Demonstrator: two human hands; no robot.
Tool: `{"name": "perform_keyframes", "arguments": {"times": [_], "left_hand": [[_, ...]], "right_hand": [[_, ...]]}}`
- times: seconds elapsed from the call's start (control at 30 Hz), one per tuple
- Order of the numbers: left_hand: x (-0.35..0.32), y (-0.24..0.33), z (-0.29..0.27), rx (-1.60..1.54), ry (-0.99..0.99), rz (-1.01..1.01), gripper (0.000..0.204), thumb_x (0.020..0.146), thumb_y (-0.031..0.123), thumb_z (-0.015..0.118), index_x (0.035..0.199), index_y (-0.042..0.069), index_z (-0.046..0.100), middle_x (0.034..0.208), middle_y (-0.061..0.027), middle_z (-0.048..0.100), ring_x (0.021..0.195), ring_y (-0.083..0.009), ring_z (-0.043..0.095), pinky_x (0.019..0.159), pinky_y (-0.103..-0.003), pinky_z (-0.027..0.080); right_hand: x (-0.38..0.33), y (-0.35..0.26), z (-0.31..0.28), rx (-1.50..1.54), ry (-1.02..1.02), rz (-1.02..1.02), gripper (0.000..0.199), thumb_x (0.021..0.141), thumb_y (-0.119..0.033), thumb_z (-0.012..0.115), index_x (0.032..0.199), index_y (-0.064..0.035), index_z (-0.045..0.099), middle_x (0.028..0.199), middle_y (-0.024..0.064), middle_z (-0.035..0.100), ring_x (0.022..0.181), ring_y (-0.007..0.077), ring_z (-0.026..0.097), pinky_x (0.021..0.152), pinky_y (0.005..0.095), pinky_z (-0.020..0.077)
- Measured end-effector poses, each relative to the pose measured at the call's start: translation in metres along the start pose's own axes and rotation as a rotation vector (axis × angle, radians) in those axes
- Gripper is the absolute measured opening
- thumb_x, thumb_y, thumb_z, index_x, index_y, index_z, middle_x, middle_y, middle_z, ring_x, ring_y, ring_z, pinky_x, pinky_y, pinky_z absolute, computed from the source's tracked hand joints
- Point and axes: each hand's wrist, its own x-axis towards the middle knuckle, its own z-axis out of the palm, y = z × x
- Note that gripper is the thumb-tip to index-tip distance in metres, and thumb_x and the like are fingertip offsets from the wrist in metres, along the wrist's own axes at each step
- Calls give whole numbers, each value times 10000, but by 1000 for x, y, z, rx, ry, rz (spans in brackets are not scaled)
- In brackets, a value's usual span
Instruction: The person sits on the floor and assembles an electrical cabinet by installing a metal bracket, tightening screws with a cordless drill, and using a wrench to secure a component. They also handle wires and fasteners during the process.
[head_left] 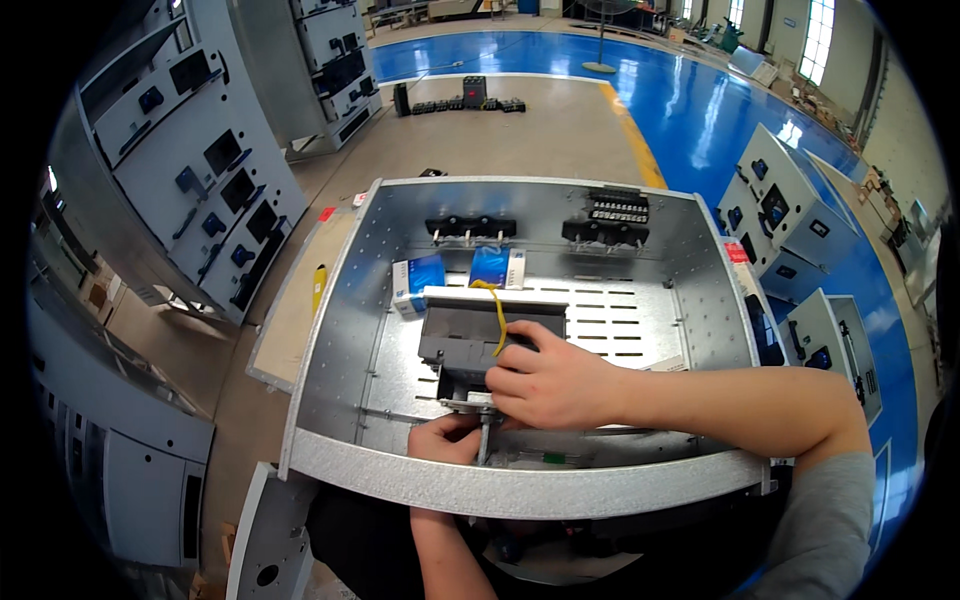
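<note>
I look down into an open grey metal cabinet tray [520,485]. A dark grey breaker unit [470,335] with a yellow strap [497,312] sits in its middle on a perforated back plate. My right hand [555,380] rests on the unit's lower right part, fingers curled over it. My left hand [447,440] is just below, closed around a small metal tool or bolt [485,432] at the unit's lower edge. What exactly it grips is partly hidden.
Two blue-and-white boxes [420,280] [497,266] lie behind the unit. Black terminal blocks [470,226] [610,215] are mounted at the tray's far wall. Grey switchgear cabinets [200,170] stand left, more panels [785,215] right. A blue floor with a yellow line lies beyond.
</note>
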Motion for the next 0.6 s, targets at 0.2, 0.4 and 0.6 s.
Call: {"name": "perform_keyframes", "arguments": {"times": [0.2,0.4,0.6], "left_hand": [[1,3,6,45,33,7,257,774,99,813,983,-47,785,851,-131,788,767,-152,731,718,-298,567],[-2,7,8,79,83,55,268,766,123,847,954,-56,782,819,-102,779,737,-105,683,672,-280,541],[1,-5,1,93,10,116,205,799,94,805,930,-61,783,795,-81,775,706,-81,660,637,-276,530]], "right_hand": [[-1,-2,-1,-36,-3,7,321,833,-406,726,860,-98,641,915,15,519,963,201,539,1080,511,437],[-1,-2,-3,-4,-4,11,320,846,-402,723,860,-94,639,915,22,533,975,209,546,1076,509,438],[-1,-2,-6,25,-46,16,205,858,-291,692,893,-90,674,975,29,565,1059,217,539,1059,507,440]]}}
